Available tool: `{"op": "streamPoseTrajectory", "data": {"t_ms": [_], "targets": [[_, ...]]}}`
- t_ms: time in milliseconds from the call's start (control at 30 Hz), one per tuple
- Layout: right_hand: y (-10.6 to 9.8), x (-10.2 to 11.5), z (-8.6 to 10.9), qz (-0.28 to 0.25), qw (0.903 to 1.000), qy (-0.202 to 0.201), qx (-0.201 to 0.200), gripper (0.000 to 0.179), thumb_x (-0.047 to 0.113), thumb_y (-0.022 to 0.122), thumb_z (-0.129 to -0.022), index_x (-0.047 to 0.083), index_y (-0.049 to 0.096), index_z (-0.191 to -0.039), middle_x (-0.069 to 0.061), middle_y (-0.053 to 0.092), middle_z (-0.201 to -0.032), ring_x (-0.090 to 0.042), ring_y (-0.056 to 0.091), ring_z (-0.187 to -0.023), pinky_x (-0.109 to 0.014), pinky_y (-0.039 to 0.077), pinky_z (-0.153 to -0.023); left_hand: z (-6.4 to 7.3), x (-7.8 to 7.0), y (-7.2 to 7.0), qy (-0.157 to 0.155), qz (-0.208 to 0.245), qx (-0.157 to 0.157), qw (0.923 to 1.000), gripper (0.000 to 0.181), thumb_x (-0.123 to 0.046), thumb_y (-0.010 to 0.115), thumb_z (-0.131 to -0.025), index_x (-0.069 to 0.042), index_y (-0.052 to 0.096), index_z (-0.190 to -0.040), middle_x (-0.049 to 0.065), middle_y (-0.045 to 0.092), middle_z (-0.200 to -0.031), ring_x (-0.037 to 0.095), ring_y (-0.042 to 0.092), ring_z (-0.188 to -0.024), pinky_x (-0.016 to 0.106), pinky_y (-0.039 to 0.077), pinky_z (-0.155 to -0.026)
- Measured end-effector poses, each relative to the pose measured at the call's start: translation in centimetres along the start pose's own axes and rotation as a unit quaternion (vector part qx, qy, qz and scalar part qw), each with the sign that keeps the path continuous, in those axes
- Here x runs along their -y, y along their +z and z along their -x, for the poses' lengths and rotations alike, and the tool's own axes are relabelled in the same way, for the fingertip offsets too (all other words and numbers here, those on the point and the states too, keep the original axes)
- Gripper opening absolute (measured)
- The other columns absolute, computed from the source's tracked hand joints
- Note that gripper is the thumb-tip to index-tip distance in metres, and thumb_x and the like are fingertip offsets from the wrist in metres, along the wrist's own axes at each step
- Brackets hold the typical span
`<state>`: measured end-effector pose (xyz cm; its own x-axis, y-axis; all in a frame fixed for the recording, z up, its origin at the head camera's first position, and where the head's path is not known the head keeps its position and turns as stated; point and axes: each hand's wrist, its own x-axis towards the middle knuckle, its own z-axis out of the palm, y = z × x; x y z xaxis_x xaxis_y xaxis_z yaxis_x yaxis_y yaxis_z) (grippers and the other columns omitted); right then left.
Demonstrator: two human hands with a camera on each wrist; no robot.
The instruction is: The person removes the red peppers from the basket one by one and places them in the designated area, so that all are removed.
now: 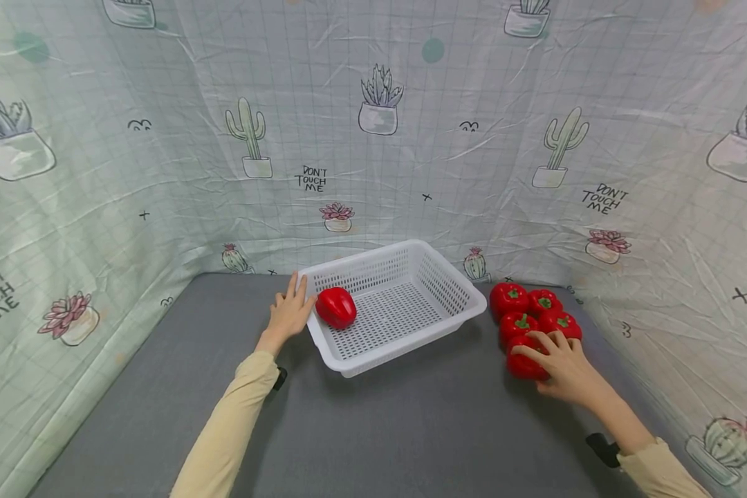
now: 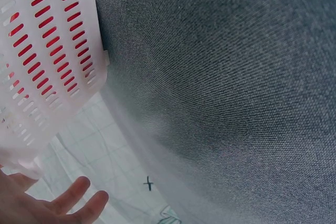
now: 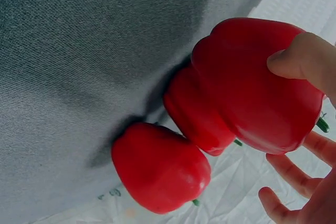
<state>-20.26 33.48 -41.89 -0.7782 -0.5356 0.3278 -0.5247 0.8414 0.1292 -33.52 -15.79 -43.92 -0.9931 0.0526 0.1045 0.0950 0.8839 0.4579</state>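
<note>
A white perforated plastic basket (image 1: pixel 382 356) stands on the grey surface with one red bell pepper (image 1: pixel 336 308) in its left end. My left hand (image 1: pixel 289 309) touches the basket's left rim, its fingers spread and fairly straight; in the left wrist view part of that hand (image 2: pixel 58 200) shows below the rim. To the right of the basket, my right hand (image 1: pixel 566 366) grips the nearest red bell pepper (image 1: pixel 526 360). The right wrist view shows the thumb pressed on this pepper (image 3: pixel 252 82), fingers on the other side. Several more red peppers (image 1: pixel 515 324) sit close behind it.
A pale curtain (image 1: pixel 380 173) printed with cacti and succulents encloses the back and sides. The grey cloth-like surface (image 1: pixel 404 429) extends in front of the basket. A dark wrist strap piece (image 1: pixel 602 449) shows by the right sleeve.
</note>
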Motion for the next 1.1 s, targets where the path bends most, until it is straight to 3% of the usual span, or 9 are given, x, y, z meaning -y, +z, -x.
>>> {"op": "streamPoseTrajectory", "data": {"t_ms": [567,867,1100], "targets": [[1.2,-0.6,0.0,-0.018,0.9987,0.026,0.039,0.070,0.014,0.082,-0.049,0.020,0.053,-0.112,-0.017,0.048,-0.114,-0.035,0.042,-0.100,-0.046,0.035,-0.068,0.1,-0.1,-0.1,-0.002,-0.001,-0.001,1.0000,0.060,-0.037,0.029,-0.095,-0.010,0.009,-0.144,0.010,-0.003,-0.152,0.050,0.025,-0.117,0.066,0.021,-0.092],[1.8,-0.8,0.1,-0.013,0.9998,0.013,0.002,0.072,0.010,0.083,-0.044,0.021,0.054,-0.109,-0.015,0.046,-0.109,-0.031,0.045,-0.097,-0.044,0.033,-0.066,0.0,-0.1,-0.1,-0.004,0.003,0.003,1.0000,0.060,-0.037,0.029,-0.094,-0.010,0.009,-0.144,0.010,-0.003,-0.152,0.050,0.025,-0.118,0.066,0.021,-0.093],[1.9,-0.8,0.1,-0.007,0.9997,0.022,0.012,0.071,0.017,0.084,-0.047,0.021,0.053,-0.111,-0.015,0.046,-0.110,-0.032,0.044,-0.098,-0.046,0.033,-0.068,0.0,-0.1,-0.1,-0.003,0.000,-0.001,1.0000,0.060,-0.037,0.030,-0.094,-0.009,0.010,-0.144,0.011,-0.001,-0.151,0.049,0.025,-0.117,0.066,0.021,-0.093]]}}
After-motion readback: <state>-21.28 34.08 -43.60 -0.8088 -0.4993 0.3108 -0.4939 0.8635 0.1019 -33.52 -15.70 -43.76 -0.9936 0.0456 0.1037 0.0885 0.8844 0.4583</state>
